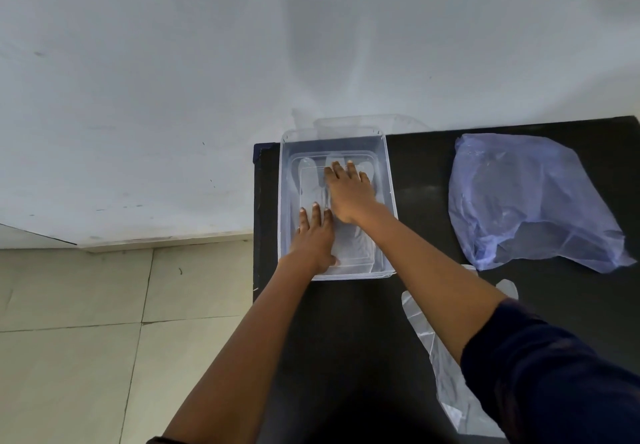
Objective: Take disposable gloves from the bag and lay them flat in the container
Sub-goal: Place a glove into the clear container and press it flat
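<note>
A clear plastic container (pixel 389 180) stands at the far left of the black table. A transparent disposable glove (pixel 308 180) lies flat on its bottom, fingers pointing away from me. My left hand (pixel 313 239) presses palm down on the glove's near part. My right hand (pixel 349 191) rests flat on its far part, fingers spread. The bluish plastic bag (pixel 530 201) lies crumpled to the right of the container. Another transparent glove (pixel 443 367) lies on the table under my right forearm, partly hidden.
The black table (pixel 415 173) ends just left of the container, with tiled floor (pixel 86 339) beyond. A white wall (pixel 207 80) rises behind. A clear lid (pixel 360 121) leans behind the container against the wall.
</note>
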